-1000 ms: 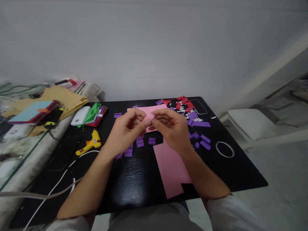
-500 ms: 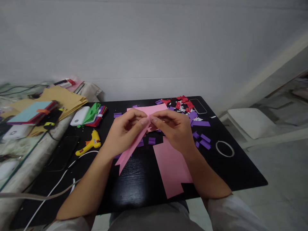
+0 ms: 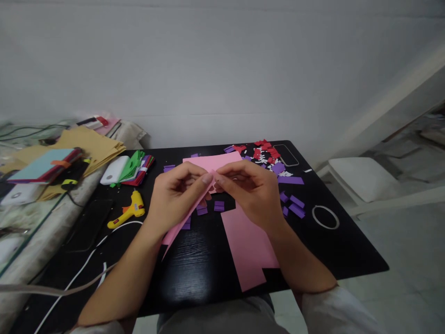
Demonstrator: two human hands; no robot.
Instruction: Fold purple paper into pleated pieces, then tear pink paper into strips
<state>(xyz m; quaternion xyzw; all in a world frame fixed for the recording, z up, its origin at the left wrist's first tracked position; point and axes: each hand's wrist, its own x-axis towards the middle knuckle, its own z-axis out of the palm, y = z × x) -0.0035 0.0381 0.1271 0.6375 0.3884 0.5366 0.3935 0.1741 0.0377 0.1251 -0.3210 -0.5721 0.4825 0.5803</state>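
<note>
Both hands meet over the middle of the black table, pinching one folded strip of pink paper. My left hand has thumb and fingers closed on the strip, whose long tail slants down to the lower left under the palm. Thumb and forefinger of my right hand press the strip's upper end; the fingertips partly hide that end. Behind the hands lies a flat pink sheet. Another pink sheet, with a stepped edge, lies below my right hand.
A yellow glue gun, a dark phone and a white cable are on the left. Purple pieces, red scraps and a pale ring lie right. Green paper strips sit at the back left.
The strip's tail has turned a little and swung left and down, now showing narrower. Both hands keep pinching its upper end, slightly lower in view.
</note>
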